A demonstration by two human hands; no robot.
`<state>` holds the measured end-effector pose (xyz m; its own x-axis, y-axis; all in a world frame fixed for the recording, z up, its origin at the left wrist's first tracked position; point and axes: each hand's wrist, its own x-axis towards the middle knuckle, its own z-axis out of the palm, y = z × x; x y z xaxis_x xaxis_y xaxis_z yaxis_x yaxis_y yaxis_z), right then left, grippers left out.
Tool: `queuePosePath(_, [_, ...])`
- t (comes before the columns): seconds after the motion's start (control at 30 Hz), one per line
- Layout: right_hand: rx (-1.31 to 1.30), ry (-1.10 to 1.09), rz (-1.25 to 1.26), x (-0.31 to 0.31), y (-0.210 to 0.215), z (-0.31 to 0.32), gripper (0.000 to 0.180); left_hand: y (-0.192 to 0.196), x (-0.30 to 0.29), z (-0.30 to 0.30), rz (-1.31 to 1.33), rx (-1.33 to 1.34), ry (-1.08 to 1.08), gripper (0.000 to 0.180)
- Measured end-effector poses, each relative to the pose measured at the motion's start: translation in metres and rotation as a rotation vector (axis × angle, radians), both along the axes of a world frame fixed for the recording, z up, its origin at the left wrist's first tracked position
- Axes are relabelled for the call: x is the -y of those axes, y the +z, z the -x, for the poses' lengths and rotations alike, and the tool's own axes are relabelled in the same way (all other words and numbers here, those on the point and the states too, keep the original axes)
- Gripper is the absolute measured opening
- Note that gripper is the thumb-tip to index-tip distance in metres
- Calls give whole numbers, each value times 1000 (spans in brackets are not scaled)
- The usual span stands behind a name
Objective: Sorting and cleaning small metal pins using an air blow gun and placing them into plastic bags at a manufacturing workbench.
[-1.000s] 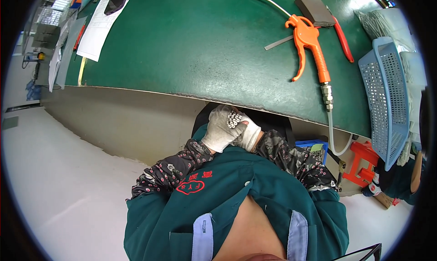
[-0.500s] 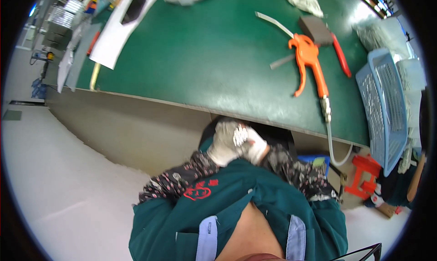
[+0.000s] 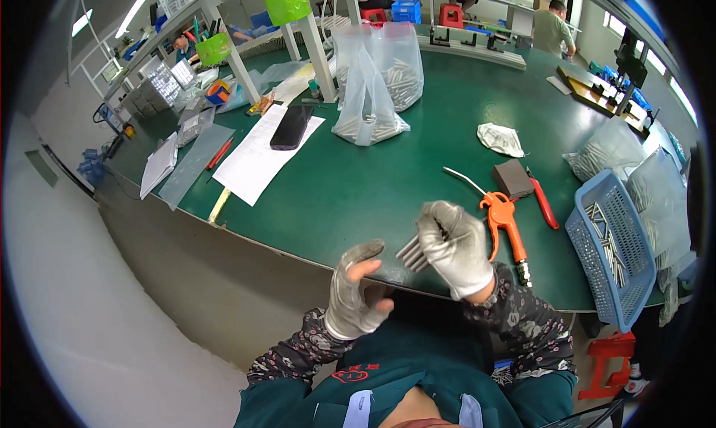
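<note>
The left hand (image 3: pixel 356 294), in a worn grey glove, is held up above the near edge of the desk (image 3: pixel 335 197) with fingers loosely spread and nothing in it. Just to its right, the right hand (image 3: pixel 453 247), in a white glove, is closed around a small bundle of rods (image 3: pixel 412 252); their ends stick out toward the left hand. The rods look like thin metal, so I judge them stiff, smooth and rather heavy for their size. They may slide out of a loose grip, so it is better to hold the bundle around its middle. Further right on the desk lie an orange air gun (image 3: pixel 503 223) and a blue basket (image 3: pixel 605 252) near the right edge, with more rods inside.
</note>
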<state>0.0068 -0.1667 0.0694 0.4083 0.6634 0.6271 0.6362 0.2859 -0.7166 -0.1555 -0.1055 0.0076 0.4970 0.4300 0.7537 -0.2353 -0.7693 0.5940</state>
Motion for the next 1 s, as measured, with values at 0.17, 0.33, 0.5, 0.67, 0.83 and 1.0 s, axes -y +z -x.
queuePosePath(0.17, [722, -182, 354, -27, -39, -20, 9, 2, -19, -25, 18, -149, 115, 43])
queuePosePath(0.33, [-251, -214, 371, -40, -63, -36, 20, -8, -31, -33, 122, -181, 95, 56])
queuePosePath(0.5, [-1681, 493, 280, -8, -40, -3, 19, -2, -4, -47, 268, -141, -210, 105])
queuePosePath(0.67, [-1644, 336, 41, 20, -50, 42, 26, -3, 32, -58, 607, 41, -171, 60])
queuePosePath(0.83, [-1219, 364, 438, 48, -50, 40, 33, -7, 42, -47, 1027, 187, -348, 27])
queuePosePath(1.0, [-341, 180, 480, 77, -30, 31, 29, -2, 37, -33, 1514, 537, -778, 21])
